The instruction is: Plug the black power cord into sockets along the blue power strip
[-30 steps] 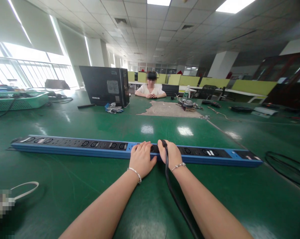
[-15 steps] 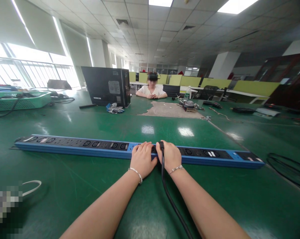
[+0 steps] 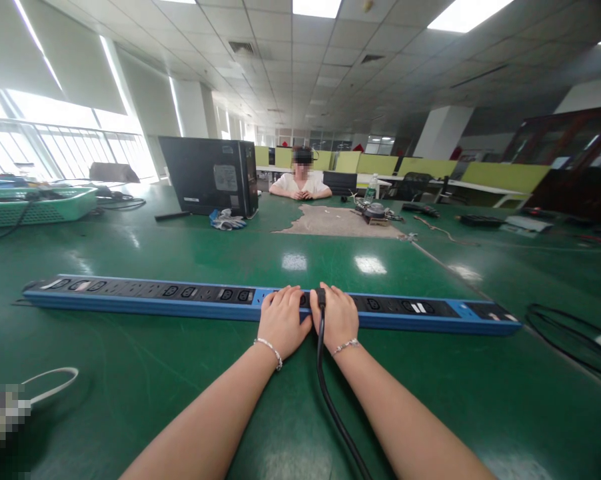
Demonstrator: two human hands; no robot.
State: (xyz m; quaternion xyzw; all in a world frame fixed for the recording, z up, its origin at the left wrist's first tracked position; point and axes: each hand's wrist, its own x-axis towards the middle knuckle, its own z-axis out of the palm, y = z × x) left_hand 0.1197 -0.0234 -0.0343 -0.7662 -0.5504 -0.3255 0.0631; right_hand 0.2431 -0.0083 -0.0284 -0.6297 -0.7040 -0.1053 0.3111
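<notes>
One long blue power strip (image 3: 170, 309) lies crosswise on the green table (image 3: 105, 373), with many black sockets along its top and two small white labels side by side toward its right end. Both of the wearer's hands are on its middle part, just beside each other. There is one black plug (image 3: 321, 297) on one black power cord (image 3: 322, 373), which runs from the plug down over the near edge of the strip and toward the wearer. Whether the plug sits in a socket cannot be told, as the hand hides its end.

To the left, one green basket (image 3: 45, 211) holds black cables and some blue material. Beyond the strip stand one black computer tower (image 3: 205, 175), with gloves (image 3: 227, 220) lying near its base, and one plastic bottle (image 3: 372, 189). One person (image 3: 301, 181) is at the far side, forearms on the table and hands together. A loosely coiled cable (image 3: 560, 333) lies by the strip's right end.

Both arms reach forward and converge, palms down, one bracelet on each wrist. The left hand (image 3: 283, 320) lies over the strip, its fingers close together and forward, its thumb spread toward the other hand. The right hand (image 3: 339, 317) pinches the plug between thumb and fingers, knuckles up.
</notes>
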